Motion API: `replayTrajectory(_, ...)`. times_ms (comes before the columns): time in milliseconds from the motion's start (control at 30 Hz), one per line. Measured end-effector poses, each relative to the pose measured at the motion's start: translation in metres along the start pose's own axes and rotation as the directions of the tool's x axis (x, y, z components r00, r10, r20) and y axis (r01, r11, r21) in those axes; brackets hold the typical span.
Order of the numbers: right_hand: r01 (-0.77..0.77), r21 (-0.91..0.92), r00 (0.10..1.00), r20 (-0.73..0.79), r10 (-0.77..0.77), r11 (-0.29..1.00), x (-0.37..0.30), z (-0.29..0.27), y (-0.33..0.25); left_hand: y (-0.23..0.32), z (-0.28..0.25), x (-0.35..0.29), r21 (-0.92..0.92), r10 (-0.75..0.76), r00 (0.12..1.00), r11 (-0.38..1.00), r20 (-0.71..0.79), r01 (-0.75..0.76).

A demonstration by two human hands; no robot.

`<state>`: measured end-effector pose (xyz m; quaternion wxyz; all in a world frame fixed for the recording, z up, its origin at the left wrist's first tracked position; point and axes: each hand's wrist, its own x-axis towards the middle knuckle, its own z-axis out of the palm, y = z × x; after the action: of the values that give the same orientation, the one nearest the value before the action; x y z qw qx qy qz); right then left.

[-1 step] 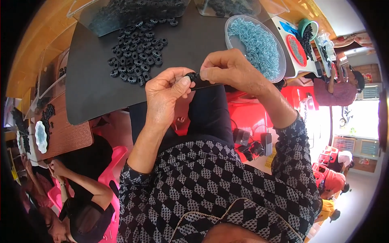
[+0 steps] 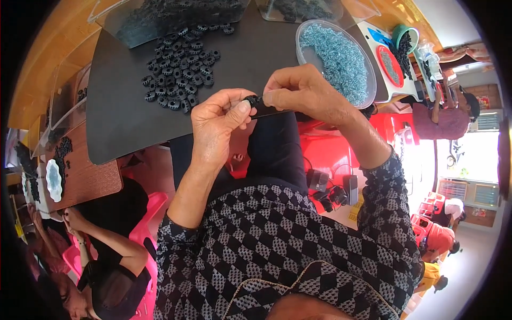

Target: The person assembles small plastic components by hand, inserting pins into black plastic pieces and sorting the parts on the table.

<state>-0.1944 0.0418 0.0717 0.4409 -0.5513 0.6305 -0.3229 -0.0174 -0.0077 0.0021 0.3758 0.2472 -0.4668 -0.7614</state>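
Note:
Over the near edge of the dark table (image 2: 122,114), my left hand (image 2: 217,116) pinches a small black plastic part (image 2: 254,101) between thumb and fingers. Close against its right side is my right hand (image 2: 309,96), thumb and forefinger pressed together; whatever they grip is too small and covered to make out. A loose heap of black ribbed plastic parts (image 2: 176,69) lies on the table beyond my left hand. Behind my right hand stands a round clear tub (image 2: 372,80) filled with small shiny pale blue pieces (image 2: 341,58), perhaps springs.
Clear bins (image 2: 120,32) with more black parts stand at the far edge. A white table (image 2: 373,37) at right bears a red dish (image 2: 400,82) and a green bowl (image 2: 397,36). A co-worker (image 2: 114,266) sits at left by a brown table (image 2: 96,181). Red stools stand at right.

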Motion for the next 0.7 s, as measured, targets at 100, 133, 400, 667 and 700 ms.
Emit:
replayTrajectory(100, 0.028, -0.003, 0.999, 0.034, -0.028, 1.000, 0.002, 0.000, 0.002, -0.001, -0.002, 0.000, -0.004, 0.000, 1.000, 1.000, 0.022, 0.000)
replayTrajectory(133, 0.003, -0.005, 0.998, 0.057, -0.003, 1.000, 0.002, 0.000, 0.002, -0.001, -0.002, 0.000, 0.008, 0.002, 1.000, 1.000, 0.018, -0.002)
replayTrajectory(400, 0.076, -0.080, 0.997, 0.010, -0.075, 0.994, 0.004, 0.005, 0.002, -0.001, -0.003, -0.001, 0.034, -0.009, 1.000, 0.999, 0.001, 0.009)
replayTrajectory(667, 0.055, -0.052, 0.998, 0.039, -0.053, 0.997, 0.002, 0.010, 0.000, -0.002, -0.004, -0.001, -0.005, -0.027, 0.999, 1.000, 0.033, 0.027)
replayTrajectory(700, 0.054, -0.052, 0.998, 0.040, -0.052, 0.997, 0.001, 0.009, -0.001, -0.002, -0.004, -0.001, -0.005, -0.027, 0.999, 1.000, 0.033, 0.027)
